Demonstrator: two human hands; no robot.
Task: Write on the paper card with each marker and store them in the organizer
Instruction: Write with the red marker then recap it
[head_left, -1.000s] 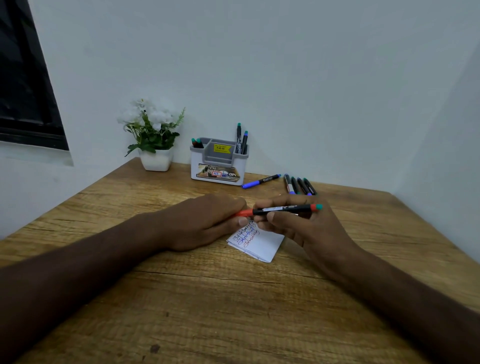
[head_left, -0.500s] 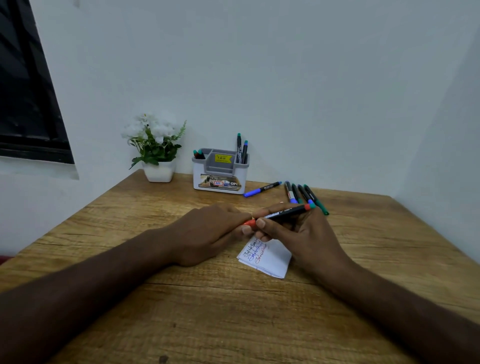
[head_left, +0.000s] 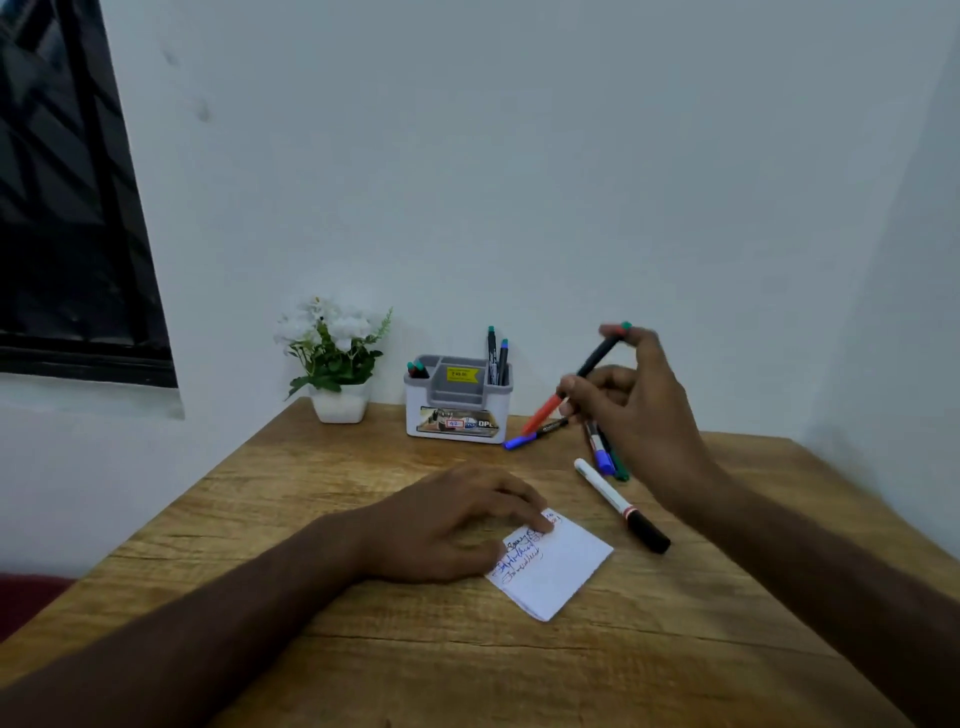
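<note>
A person's right hand (head_left: 636, 400) lifts a red-capped marker (head_left: 574, 382) above the wooden desk (head_left: 363, 649), to the right of the white-and-grey organizer (head_left: 457, 410), its grip closed around the black barrel with the cap slanting down toward the organizer; the carry suggests this marker has had its turn and is bound for storage. The left hand (head_left: 452, 525) rests flat, fingers relaxed and holding nothing, its fingertips (head_left: 540, 525) pressing the near-left corner of the white paper card (head_left: 558, 569), apparently to keep it from sliding; the card lies in front of the organizer, toward the person, and bears several lines of blue and dark handwriting. Four markers show in the organizer: two green-capped ones (head_left: 417, 368) low in its left compartment and two standing tall (head_left: 497, 358) in its right one. One blue-capped marker (head_left: 535, 434) lies just right of the organizer, a white-barrelled marker with a black cap (head_left: 621, 505) lies further right and nearer the card, and a cluster (head_left: 605, 457) sits partly hidden under the raised hand, so its count cannot be told. One potted white-flowered plant (head_left: 335, 358) stands left of the organizer.
</note>
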